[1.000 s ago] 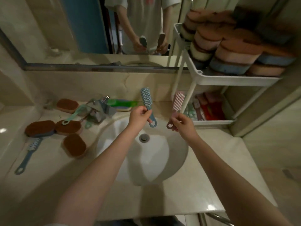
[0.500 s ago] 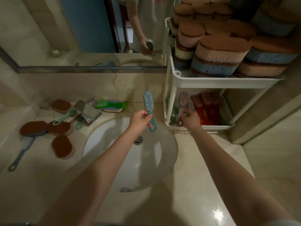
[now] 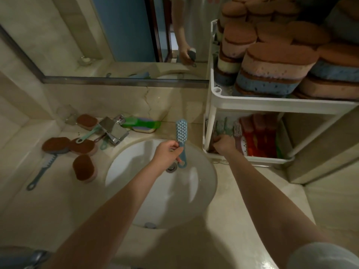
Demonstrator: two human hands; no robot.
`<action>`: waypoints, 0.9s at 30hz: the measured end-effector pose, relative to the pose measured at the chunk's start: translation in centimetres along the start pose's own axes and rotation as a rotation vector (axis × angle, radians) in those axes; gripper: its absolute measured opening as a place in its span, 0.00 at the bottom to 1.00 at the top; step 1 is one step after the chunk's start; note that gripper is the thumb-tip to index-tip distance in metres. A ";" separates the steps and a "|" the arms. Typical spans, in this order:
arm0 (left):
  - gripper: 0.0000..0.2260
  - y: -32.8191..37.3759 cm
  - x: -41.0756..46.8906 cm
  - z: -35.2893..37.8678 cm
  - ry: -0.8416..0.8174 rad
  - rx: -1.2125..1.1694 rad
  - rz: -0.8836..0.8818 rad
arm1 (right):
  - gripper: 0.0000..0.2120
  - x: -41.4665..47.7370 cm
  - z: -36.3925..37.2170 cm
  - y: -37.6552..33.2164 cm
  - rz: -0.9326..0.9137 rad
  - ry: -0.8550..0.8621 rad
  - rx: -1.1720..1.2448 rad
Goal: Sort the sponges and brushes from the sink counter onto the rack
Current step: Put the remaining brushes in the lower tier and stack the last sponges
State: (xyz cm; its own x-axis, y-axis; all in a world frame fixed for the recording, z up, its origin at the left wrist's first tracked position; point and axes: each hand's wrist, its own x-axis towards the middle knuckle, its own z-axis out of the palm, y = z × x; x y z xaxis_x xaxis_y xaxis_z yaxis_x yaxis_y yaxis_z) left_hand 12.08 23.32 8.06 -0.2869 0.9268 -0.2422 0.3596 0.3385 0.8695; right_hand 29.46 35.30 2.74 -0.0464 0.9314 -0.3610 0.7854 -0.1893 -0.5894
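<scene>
**Brush held over sink, other hand in rack**

On the counter (image 3: 242,191), the rack (image 3: 272,105) holds stacked sponges (image 3: 275,61) up top. Loose sponges (image 3: 84,166) lie left of the sink (image 3: 184,191). The right hand (image 3: 223,145) is in the lower shelf; its grip cannot be told. The left hand (image 3: 167,150) pinches a blue brush (image 3: 181,131) upright over the sink.

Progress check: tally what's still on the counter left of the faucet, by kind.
Brown-topped sponges: 4
Brushes: 3 showing; the faucet may hide more
Total: 7
Not counted: blue brush in left hand
</scene>
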 end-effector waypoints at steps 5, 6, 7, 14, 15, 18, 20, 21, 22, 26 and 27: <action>0.04 0.7 -1.5 2.4 -0.291 0.123 0.037 | 0.10 -2.2 -1.6 1.1 -0.057 0.228 0.224; 0.05 0.7 -1.5 3.3 -0.337 0.151 0.059 | 0.09 -2.9 -2.0 1.5 -0.077 0.263 0.298; 0.06 0.9 -1.5 4.1 -0.370 0.174 0.085 | 0.08 -3.6 -2.3 2.1 -0.098 0.282 0.370; 0.07 6.1 0.6 9.7 -0.283 0.107 0.247 | 0.14 -8.1 -5.1 5.8 -0.107 0.114 0.635; 0.09 6.7 1.0 10.1 -0.255 0.102 0.252 | 0.15 -8.5 -5.4 6.2 -0.112 0.065 0.642; 0.12 7.5 1.7 11.1 -0.240 0.097 0.236 | 0.14 -9.2 -6.0 6.8 -0.145 0.006 0.655; 0.10 7.5 1.8 11.4 -0.242 0.082 0.203 | 0.12 -9.1 -6.1 6.8 -0.174 0.024 0.628; 0.06 7.4 1.8 11.5 -0.238 0.054 0.173 | 0.12 -8.8 -6.0 6.7 -0.177 0.034 0.620; 0.03 7.3 1.7 11.3 -0.233 0.017 0.145 | 0.12 -8.4 -5.8 6.6 -0.173 0.041 0.618; 0.08 5.9 0.6 8.6 -0.278 0.020 0.083 | 0.14 -5.0 -5.2 5.5 -0.083 0.106 0.494; 0.07 5.2 0.4 7.6 -0.270 0.051 0.087 | 0.15 -4.0 -5.1 5.0 -0.055 0.109 0.446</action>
State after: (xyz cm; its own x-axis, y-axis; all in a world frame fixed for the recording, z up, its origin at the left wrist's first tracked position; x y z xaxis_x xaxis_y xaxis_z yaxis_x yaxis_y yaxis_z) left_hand 20.59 26.67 9.22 -0.0090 0.9601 -0.2796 0.4182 0.2576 0.8711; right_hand 36.74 32.20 4.96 0.0034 0.9666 -0.2564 0.4399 -0.2317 -0.8676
